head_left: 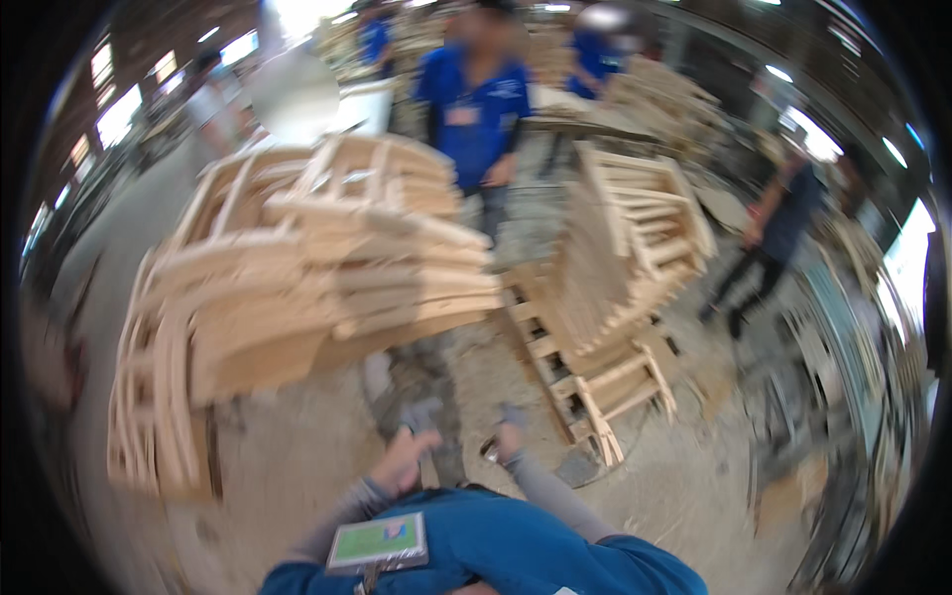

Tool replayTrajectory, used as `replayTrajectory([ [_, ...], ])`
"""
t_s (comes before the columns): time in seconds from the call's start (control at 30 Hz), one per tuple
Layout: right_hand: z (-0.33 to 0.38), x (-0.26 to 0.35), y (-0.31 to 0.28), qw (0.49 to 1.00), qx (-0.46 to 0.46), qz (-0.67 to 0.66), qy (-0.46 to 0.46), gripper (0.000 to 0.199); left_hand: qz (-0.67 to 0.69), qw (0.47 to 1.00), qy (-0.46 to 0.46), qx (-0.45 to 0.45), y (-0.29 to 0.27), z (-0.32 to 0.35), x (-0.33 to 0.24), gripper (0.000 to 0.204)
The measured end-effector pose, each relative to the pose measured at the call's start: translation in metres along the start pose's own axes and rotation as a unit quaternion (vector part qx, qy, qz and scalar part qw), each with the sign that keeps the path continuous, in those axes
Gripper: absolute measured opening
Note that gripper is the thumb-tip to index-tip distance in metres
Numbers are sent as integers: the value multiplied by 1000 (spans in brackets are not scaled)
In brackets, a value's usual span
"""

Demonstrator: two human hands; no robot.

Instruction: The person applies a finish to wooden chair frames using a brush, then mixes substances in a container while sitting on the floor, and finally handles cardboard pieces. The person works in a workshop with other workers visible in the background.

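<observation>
A grey tool (428,415) is being gripped by the left hand (405,462). A small metal piece (490,451) is being pinched by the right hand (509,441), both low-centre, before 2 blurred stacks: frames (297,288), pallets (615,297).

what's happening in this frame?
A workshop floor, motion-blurred. The wearer's left hand and right hand are raised close together in front of their chest; what they grip is too blurred to tell. Ahead sit a large stack of bare wooden frames and a second stack on a pallet. A person in a blue shirt stands behind them.
</observation>
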State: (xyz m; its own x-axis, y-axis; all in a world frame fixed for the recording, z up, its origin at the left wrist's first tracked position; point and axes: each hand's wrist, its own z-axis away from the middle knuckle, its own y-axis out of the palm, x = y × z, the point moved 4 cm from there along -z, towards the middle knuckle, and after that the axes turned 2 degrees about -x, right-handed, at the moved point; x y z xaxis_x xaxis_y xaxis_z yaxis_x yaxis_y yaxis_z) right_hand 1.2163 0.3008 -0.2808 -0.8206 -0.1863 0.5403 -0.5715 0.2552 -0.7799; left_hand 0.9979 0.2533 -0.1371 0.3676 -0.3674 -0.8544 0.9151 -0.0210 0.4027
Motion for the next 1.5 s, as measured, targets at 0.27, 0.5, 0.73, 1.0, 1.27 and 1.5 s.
replayTrajectory([
  [0.27,-31,-43,-33,575,-149,-717,365,27,-89,681,118,-717,-279,118,-32,54],
  [0.5,-44,110,33,780,279,-545,-129,41,5,988,21,-156,-30,-23,31,46],
  [0.73,-83,-98,-35,784,-53,-480,390,50,64,717,293,-630,-296,223,-26,40],
  [1.0,-34,150,123,709,327,-610,134,41,-105,831,96,-538,-214,105,26,48],
  [1.27,-50,185,182,573,291,-557,526,37,45,743,144,-652,-366,197,-32,36],
  [1.5,-98,186,189,888,250,-366,124,39,196,645,265,-689,-462,282,-48,48],
])
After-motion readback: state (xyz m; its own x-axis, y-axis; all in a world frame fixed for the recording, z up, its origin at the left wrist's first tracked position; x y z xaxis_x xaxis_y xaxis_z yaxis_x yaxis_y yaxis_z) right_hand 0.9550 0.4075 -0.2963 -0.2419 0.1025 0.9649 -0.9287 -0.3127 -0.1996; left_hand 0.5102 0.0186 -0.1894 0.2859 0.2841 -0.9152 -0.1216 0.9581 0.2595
